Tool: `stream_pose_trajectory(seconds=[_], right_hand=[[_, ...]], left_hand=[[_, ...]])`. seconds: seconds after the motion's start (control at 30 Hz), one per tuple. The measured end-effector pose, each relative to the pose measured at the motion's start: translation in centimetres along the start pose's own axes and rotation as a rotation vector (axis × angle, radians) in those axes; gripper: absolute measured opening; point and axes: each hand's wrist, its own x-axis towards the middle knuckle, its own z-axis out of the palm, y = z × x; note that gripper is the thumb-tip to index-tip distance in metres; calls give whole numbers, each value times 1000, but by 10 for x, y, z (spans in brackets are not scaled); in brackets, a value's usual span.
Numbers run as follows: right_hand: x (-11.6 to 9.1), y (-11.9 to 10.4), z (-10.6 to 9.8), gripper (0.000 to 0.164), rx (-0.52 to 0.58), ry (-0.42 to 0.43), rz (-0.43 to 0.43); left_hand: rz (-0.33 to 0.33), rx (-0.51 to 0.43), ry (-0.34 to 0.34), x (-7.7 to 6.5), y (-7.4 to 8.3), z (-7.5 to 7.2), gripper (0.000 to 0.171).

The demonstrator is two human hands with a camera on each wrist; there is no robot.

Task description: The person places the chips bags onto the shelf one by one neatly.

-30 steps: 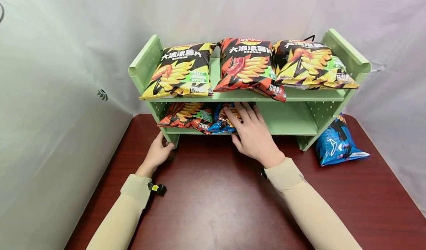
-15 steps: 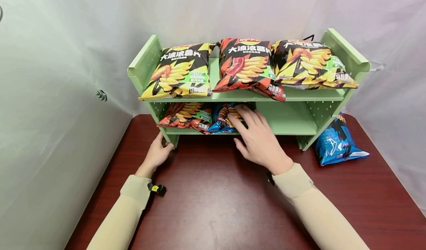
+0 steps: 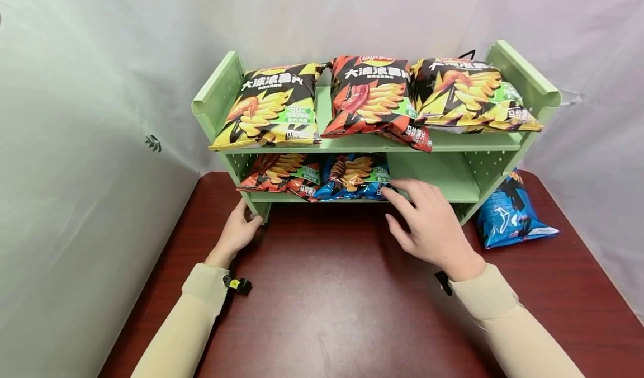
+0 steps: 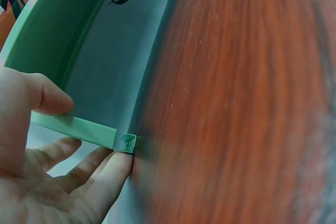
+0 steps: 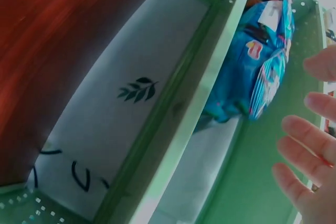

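My left hand (image 3: 236, 230) grips the left leg of a green two-tier shelf rack (image 3: 443, 144). In the left wrist view, thumb and fingers lie on opposite sides of the leg's edge (image 4: 79, 129). My right hand (image 3: 432, 227) is at the front of the lower tier, fingers spread and relaxed, holding nothing. Its fingertips are right at the right end of a blue chip bag (image 3: 352, 174), which lies flat beside a red chip bag (image 3: 287, 174). In the right wrist view, the blue bag's end (image 5: 247, 66) shows beyond the lower tier's lip.
On the upper tier lie a yellow-black chip bag (image 3: 271, 107), a red-black chip bag (image 3: 372, 95) and another yellow-black chip bag (image 3: 468, 95). A blue chip bag (image 3: 508, 216) leans beside the rack's right leg on the dark red wooden table (image 3: 322, 288). Pale curtains surround the table.
My right hand has come off the blue bag on the lower tier and moved right, uncovering the bag's front. My left hand stays on the rack's leg.
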Motion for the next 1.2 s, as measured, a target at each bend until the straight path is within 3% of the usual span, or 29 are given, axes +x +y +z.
stream_pose_trajectory(seconds=[0.27, 0.57, 0.97, 1.2], right_hand=[[-27, 9, -17, 35, 4, 82, -43], [-67, 24, -28, 35, -29, 71, -27], [-131, 61, -41, 44, -84, -24, 50], [-153, 84, -53, 62, -184, -156, 96]], left_hand=[[10, -3, 12, 0, -1, 0, 64], [11, -14, 7, 0, 2, 0, 66], [5, -16, 7, -1, 2, 1, 64], [6, -17, 4, -2, 2, 1, 67]])
